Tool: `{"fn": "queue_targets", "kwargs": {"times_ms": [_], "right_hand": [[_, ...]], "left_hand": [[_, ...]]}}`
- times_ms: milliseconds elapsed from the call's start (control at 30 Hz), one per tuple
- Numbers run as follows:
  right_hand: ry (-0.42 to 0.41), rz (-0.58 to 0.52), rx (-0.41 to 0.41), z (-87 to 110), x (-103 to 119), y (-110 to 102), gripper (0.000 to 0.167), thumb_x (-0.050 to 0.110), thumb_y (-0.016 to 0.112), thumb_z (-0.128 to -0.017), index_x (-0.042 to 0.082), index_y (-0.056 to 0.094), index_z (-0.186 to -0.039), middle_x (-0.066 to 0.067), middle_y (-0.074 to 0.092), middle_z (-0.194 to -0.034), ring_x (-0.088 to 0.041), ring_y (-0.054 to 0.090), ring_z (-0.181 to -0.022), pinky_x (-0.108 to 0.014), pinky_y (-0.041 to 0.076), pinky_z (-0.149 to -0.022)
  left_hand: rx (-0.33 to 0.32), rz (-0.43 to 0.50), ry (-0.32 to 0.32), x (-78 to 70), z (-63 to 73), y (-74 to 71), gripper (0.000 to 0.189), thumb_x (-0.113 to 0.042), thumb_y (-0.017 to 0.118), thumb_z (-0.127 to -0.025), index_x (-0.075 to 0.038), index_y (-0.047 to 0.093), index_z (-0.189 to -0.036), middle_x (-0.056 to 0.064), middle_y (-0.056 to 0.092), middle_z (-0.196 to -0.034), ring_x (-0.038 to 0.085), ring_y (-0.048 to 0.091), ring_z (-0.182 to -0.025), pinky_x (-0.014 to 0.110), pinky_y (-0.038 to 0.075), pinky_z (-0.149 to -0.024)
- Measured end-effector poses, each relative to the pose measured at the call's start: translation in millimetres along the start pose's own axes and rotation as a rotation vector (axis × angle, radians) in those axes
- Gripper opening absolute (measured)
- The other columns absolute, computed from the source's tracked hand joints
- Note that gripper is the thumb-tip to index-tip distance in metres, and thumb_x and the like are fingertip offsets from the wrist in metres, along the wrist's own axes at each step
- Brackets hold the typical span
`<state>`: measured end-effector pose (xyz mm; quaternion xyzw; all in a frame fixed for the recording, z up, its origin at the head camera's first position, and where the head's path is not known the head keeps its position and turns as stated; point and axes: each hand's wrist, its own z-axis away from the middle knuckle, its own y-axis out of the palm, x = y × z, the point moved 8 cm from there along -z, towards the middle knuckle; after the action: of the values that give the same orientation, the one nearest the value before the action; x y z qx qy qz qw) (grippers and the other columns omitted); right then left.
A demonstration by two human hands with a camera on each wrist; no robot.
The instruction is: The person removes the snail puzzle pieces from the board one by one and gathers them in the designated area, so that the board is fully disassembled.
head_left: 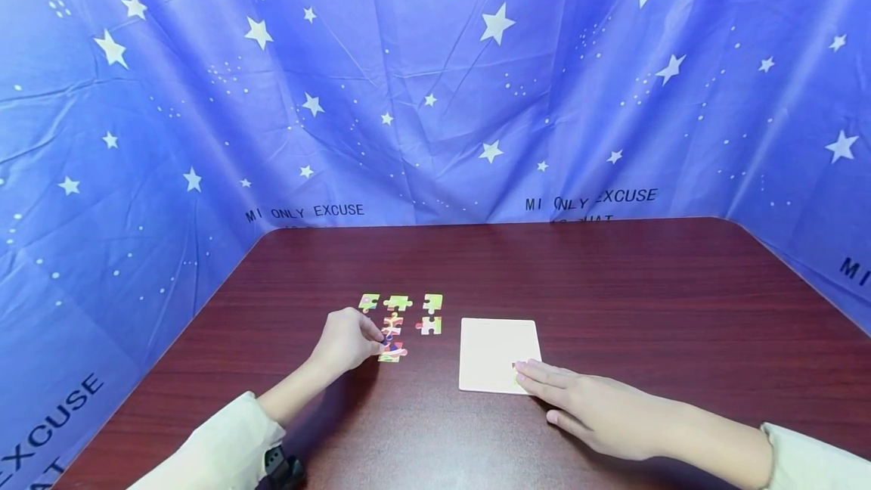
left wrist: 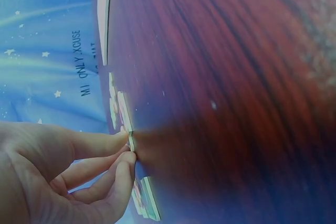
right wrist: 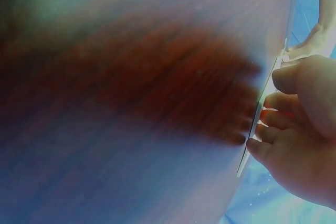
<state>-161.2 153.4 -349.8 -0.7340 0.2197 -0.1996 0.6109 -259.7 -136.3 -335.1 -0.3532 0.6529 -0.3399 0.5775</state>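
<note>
Low over the table, my left hand (head_left: 348, 340) pinches a thin jigsaw puzzle piece (left wrist: 132, 141) between thumb and fingertips. Around it lie loose puzzle pieces: a green one (head_left: 398, 302) behind, a red and yellow one (head_left: 392, 324) close by, and one with blue and pink (head_left: 393, 351) right at the fingertips. My right hand (head_left: 605, 410) rests with fairly straight fingers on the right front corner of a square white board (head_left: 493, 354). A bit of green and red (head_left: 516, 378) shows beside those fingertips, its rest hidden beneath them.
More puzzle pieces lie between the left hand and the board: a green corner piece (head_left: 432, 302) and a red and green one (head_left: 431, 325). The dark red wooden table (head_left: 612, 278) ends at a blue star-patterned curtain (head_left: 435, 97) behind and at both sides.
</note>
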Motion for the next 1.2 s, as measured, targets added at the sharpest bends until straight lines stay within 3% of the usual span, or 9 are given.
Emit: {"fn": "queue_targets", "kwargs": {"times_ms": [100, 333, 533, 767, 1200], "right_hand": [[0.011, -0.013, 0.011, -0.2, -0.3, 0.5, 0.046, 0.028, 0.046, -0.102, 0.013, 0.042, -0.145, -0.003, 0.043, -0.152, -0.022, 0.047, -0.135, -0.037, 0.052, -0.098], [0.01, -0.011, 0.012, 0.1, 0.1, 0.0, 0.046, 0.028, 0.046, -0.102, 0.013, 0.043, -0.145, -0.004, 0.043, -0.152, -0.022, 0.048, -0.135, -0.037, 0.052, -0.097], [0.011, -0.008, 0.012, 0.2, 1.0, 0.0, 0.045, 0.028, 0.046, -0.102, 0.012, 0.044, -0.144, -0.004, 0.043, -0.151, -0.023, 0.048, -0.134, -0.037, 0.052, -0.097], [0.009, -0.005, 0.002, -0.3, 0.3, -0.9, 0.045, 0.028, 0.047, -0.102, 0.012, 0.045, -0.144, -0.004, 0.044, -0.151, -0.022, 0.048, -0.134, -0.037, 0.052, -0.097], [0.003, -0.005, 0.0, 0.0, 0.4, 0.1, 0.045, 0.028, 0.047, -0.101, 0.012, 0.045, -0.143, -0.004, 0.046, -0.15, -0.023, 0.049, -0.134, -0.037, 0.052, -0.097]], "left_hand": [[-0.007, -0.006, 0.001, 0.9, -0.3, -1.6, 0.006, -0.003, 0.079, -0.069, -0.008, 0.076, -0.068, 0.001, 0.072, -0.065, 0.007, 0.059, -0.058, 0.022, 0.048, -0.055], [-0.008, -0.017, 0.001, 2.7, -0.2, -4.0, 0.006, -0.002, 0.079, -0.069, -0.006, 0.076, -0.069, 0.008, 0.076, -0.087, 0.015, 0.069, -0.074, 0.028, 0.055, -0.068], [-0.006, -0.031, 0.008, 2.5, 1.1, -4.5, 0.006, -0.002, 0.079, -0.069, -0.007, 0.076, -0.069, 0.007, 0.076, -0.085, 0.018, 0.07, -0.081, 0.03, 0.056, -0.071], [-0.015, -0.029, 0.01, 1.1, 1.7, -5.6, 0.006, -0.001, 0.078, -0.069, -0.007, 0.076, -0.069, 0.007, 0.076, -0.084, 0.017, 0.069, -0.08, 0.03, 0.056, -0.072], [-0.012, -0.007, 0.012, 0.8, 1.2, -3.3, 0.005, 0.0, 0.077, -0.07, -0.005, 0.075, -0.07, 0.004, 0.073, -0.074, 0.009, 0.063, -0.065, 0.022, 0.051, -0.059]]}}
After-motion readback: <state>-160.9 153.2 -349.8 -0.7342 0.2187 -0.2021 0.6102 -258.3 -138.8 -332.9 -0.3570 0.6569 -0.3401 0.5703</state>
